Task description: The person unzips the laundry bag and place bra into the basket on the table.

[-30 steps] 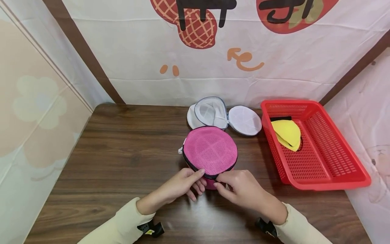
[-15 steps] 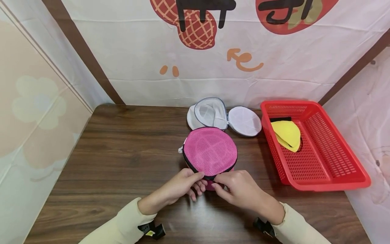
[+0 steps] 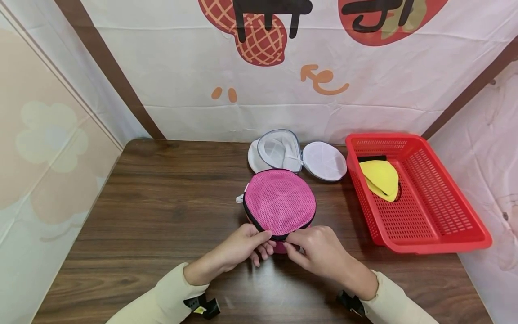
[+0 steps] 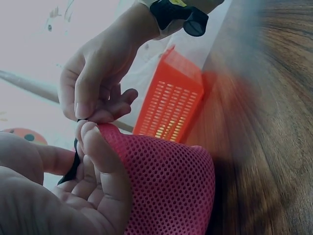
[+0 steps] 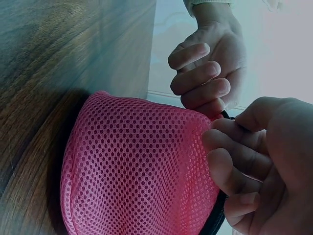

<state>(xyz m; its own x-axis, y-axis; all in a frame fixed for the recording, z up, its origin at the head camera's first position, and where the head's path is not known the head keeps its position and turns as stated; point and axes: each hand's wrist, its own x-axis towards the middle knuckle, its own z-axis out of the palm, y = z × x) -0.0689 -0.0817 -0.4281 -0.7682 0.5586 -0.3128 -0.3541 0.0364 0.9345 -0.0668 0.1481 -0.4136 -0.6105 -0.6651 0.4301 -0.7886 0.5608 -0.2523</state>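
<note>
A round pink mesh laundry bag (image 3: 280, 200) with black zipper trim stands on the wooden table in the head view. At its near rim my left hand (image 3: 243, 248) pinches the black edge, thumb on top and fingers curled below. Just to the right, my right hand (image 3: 319, 249) pinches the same trim between thumb and forefinger; its fingertips hide the zipper pull. The right wrist view shows the bag's mesh side wall (image 5: 132, 161) and black zipper (image 5: 216, 215). A small white tag (image 3: 240, 199) sticks out at the bag's left.
Behind the bag lie an opened white mesh bag (image 3: 279, 150) and its round white lid (image 3: 324, 161). On the right stands a red plastic basket (image 3: 437, 248) with a yellow folded fabric piece (image 3: 381, 179) and something black inside. A printed cloth (image 3: 182, 58) hangs behind the table.
Both hands stay at the near rim with only slight shifts. The right fingertips moved slightly left along the trim, then slightly back. The pink top has wrinkled a little near the hands.
</note>
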